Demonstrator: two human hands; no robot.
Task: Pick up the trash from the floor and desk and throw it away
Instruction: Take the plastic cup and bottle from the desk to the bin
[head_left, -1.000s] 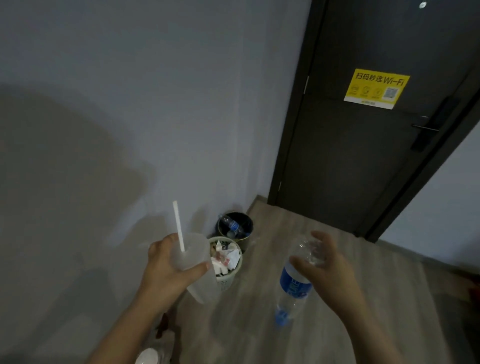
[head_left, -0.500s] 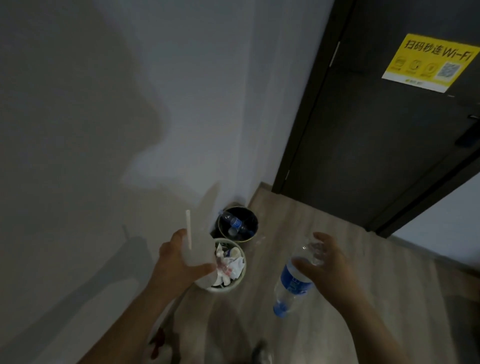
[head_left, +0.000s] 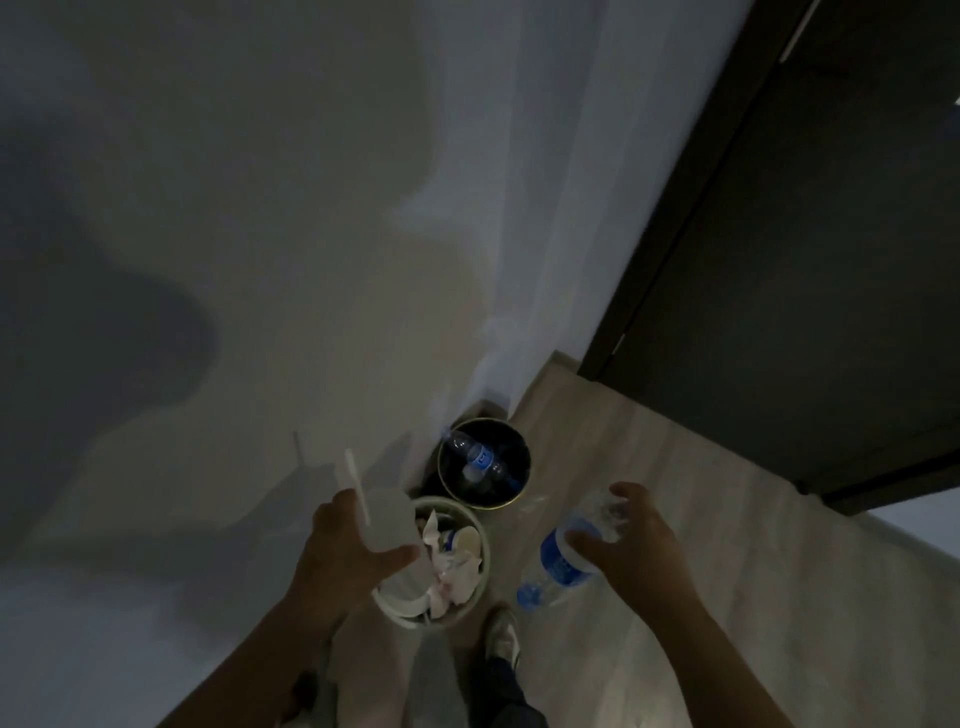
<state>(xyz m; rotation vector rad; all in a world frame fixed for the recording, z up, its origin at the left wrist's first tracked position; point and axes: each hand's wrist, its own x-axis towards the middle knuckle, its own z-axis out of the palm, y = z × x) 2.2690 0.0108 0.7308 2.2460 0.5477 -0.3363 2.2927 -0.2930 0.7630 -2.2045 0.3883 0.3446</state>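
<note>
Cup (head_left: 388, 522) (straw (head_left: 357, 486) upright) between left hand's (head_left: 337, 558) thumb (head_left: 397, 555) and fingers (head_left: 338, 503).

Left hand (head_left: 343, 551) grips a clear cup (head_left: 387, 525), straw (head_left: 357, 486) up, above the full pale bin (head_left: 480, 551). Right hand (head_left: 631, 551) holds a blue-labelled bottle (head_left: 558, 561), cap down. Dark bin (head_left: 483, 462) sits just beyond.

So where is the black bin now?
In the head view, the black bin stands on the floor against the wall, just beyond the paper-filled pale bin and left of the door.
</note>
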